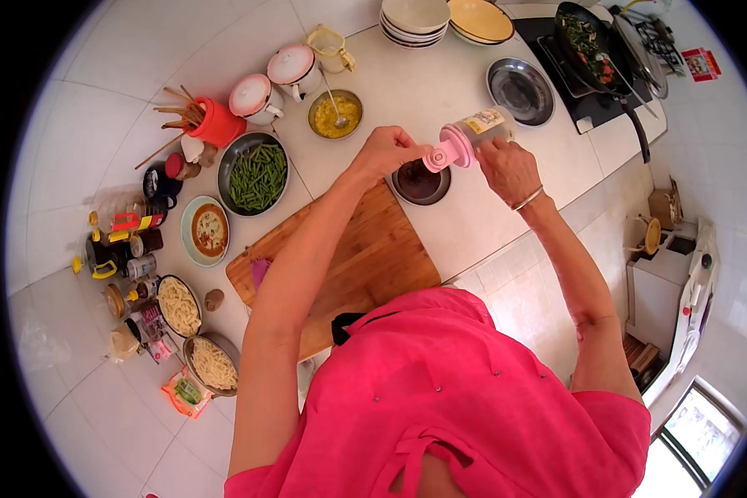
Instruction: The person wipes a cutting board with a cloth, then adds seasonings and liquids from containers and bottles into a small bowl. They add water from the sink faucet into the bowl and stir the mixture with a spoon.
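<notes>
My right hand [510, 173] is closed around a clear jar [500, 123] with a yellow label, tipped on its side so its mouth points left. The jar's pink lid [456, 148] has a small flap at the front. The fingertips of my left hand [388, 155] pinch the edge of this lid. Just below the lid stands a small metal bowl [442, 192] with dark contents, partly hidden by my left hand and the lid. A wooden cutting board [365, 257] lies in front of my body, a purple piece [260, 271] on its left side.
Left of the board are a pan of green beans [257, 176], a bowl of brown sauce [210, 231], two bowls of pale strips [179, 305] and several bottles. Behind sit a yellow-filled bowl [349, 124] and a metal plate [520, 90]. A wok [588, 50] rests on the stove at right.
</notes>
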Available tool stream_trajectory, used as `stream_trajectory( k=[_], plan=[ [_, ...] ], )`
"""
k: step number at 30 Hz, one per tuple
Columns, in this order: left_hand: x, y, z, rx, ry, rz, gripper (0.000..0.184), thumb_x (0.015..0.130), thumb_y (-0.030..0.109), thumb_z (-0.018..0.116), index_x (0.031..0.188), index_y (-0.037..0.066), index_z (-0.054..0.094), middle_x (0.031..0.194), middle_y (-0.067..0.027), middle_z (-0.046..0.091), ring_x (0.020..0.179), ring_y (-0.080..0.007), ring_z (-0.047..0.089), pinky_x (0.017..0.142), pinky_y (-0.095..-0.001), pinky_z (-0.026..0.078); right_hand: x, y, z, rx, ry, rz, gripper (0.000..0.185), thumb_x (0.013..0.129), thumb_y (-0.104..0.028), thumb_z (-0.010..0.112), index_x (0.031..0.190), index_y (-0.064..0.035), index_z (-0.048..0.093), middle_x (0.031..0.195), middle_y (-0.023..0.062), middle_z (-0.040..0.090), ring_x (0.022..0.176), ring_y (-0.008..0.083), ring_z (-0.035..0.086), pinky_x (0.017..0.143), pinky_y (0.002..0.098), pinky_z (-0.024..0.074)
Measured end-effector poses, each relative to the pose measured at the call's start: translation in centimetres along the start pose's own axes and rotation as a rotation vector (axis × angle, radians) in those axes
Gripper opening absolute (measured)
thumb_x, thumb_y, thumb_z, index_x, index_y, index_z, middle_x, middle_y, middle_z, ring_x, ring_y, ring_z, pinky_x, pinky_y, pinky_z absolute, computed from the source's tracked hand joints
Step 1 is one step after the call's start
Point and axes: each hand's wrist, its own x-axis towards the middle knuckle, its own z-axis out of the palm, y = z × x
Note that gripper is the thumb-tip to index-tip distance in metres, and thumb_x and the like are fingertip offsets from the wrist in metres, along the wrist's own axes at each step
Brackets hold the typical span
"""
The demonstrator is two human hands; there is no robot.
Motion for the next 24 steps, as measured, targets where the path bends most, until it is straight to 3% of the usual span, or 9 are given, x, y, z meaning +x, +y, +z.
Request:
stream_trajectory(
  k=[24],
  plan=[
    [1.0, -1.8, 0.6, 0.048, 0.022, -0.028, 0.029, 0.075, 0.021, 0.081, 0.081, 0.001, 0.060, 0.072, -0.0010, 0.057, 0.064, -0.0071, 0.050, 0.056, -0.0206, 0.040, 0.7, -0.1, 0.0, -0.023, 0.014, -0.059, 0.006, 0.081, -0.011, 0.057, 0.075, -0.0083, 0.055, 0.074, 0.0102, 0.057, 0.063, 0.0281, 0.060, 0.055, 0.0378, 0.0509]
  ],
)
